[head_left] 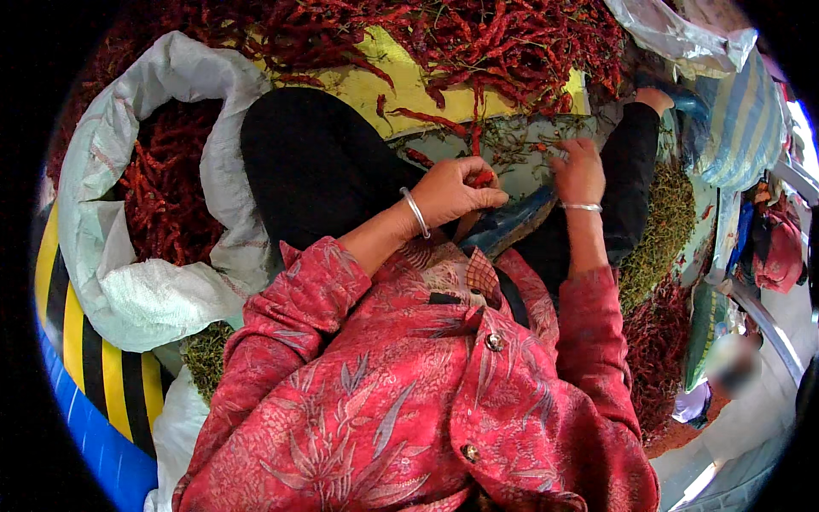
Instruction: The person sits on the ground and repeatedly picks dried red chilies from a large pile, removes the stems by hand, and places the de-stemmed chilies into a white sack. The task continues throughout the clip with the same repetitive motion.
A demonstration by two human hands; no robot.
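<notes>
Before me lies a heap of dried red chili peppers (499, 38), partly over a yellow sheet (409, 83). My left hand (457, 189), with a silver bangle, has its thumb and fingers closed on a red chili pepper (484, 178). To its right, my right hand (579, 173) is raised with curled fingers, slightly blurred; whether anything is between its fingertips is unclear. Loose chili stems (512, 144) are scattered on the pale surface beyond both hands. A dark blue shoe (512, 221) shows below and between the hands.
An open white woven sack (160, 301) holding red chilies stands at the left. A pile of greenish stems (659, 224) lies at the right, with more chilies (659, 339) below it. A blue striped bag (739, 121) stands upper right. A person (732, 368) is at the far right.
</notes>
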